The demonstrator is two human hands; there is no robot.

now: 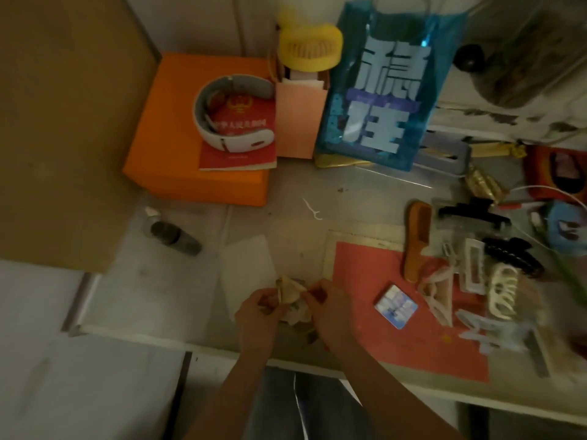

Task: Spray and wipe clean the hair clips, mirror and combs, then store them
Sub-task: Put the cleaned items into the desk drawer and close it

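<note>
A crumpled cloth [293, 301] is held over the near edge of the table [286, 201] by both hands. Left hand [259, 312]: fingers curled round the cloth's left side. Right hand [330, 308]: thumb and fingertips pinched on a raised fold of the same cloth. A white sheet [246, 274] lies flat on the table just behind the hands.

Task items are laid out to the right, mostly on a red mat [397, 328]:
- small square mirror [396, 306], flat on the mat, near the right hand, not touched
- brown comb [417, 239], partly on the mat's far edge
- black claw clip [473, 212] beyond the mat; second black clip [511, 254] just right of a white rectangular clip [473, 268]
- cream clip [503, 293] and pale blue clips [486, 331] at the mat's right end, blurred

A dark spray bottle [173, 235] lies on its side at left, well apart from the hands. At the back: orange box [190, 147] with a red booklet [241, 134] on top, blue bag [387, 87] upright.
</note>
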